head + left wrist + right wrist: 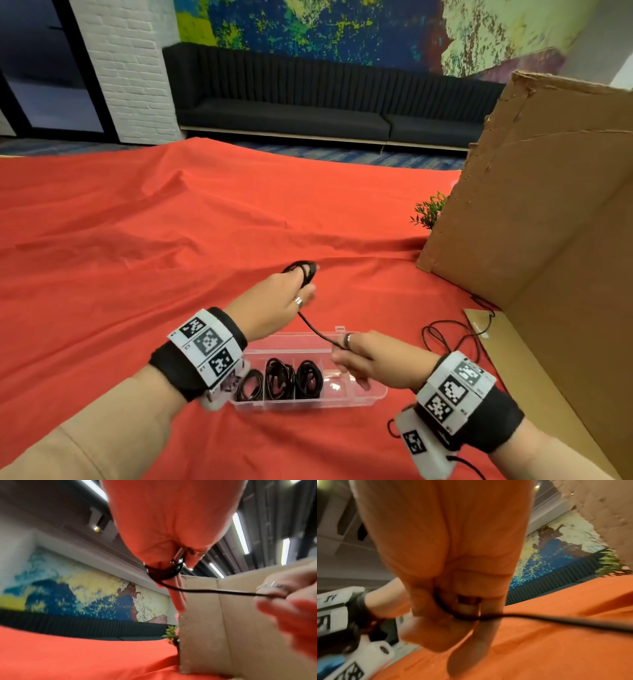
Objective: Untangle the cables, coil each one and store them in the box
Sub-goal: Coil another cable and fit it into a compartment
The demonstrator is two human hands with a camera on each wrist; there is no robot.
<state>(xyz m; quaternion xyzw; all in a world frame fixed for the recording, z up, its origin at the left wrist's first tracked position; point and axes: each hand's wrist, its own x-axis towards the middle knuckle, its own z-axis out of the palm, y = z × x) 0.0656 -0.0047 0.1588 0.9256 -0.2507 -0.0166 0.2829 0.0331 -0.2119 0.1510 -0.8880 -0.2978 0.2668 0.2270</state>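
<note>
While the left hand [274,298] holds up the wound part of the cable [317,330], the free part runs taut from it, back and to the right, down to the right hand [363,363], so the cable's long axis lies slantwise between the two hands, above the box [373,394]. The coil [303,270] sits wrapped round the left hand's outstretched fingers, at their far end; the left wrist view shows the turns hugging the fingers just past a ring. The right hand pinches the strand between thumb and forefinger, its other fingers loosely curled below; in the right wrist view the strand passes through that pinch and trails off rightward. The slack tail lies on the red cloth of the table [137,222], right of the right hand, looping toward the cardboard [548,205]. The box lies directly beneath and between the hands, nearer the wrists than the coil is; three of its compartments already hold coiled cables, and the one on the right, under the right hand, looks free. Judging by this, the coming move is another wrap: the right hand must carry the strand forward and leftward round the left fingers, drawing the tail in behind it. The left hand is nearer the coil, the right nearer the free compartment
</note>
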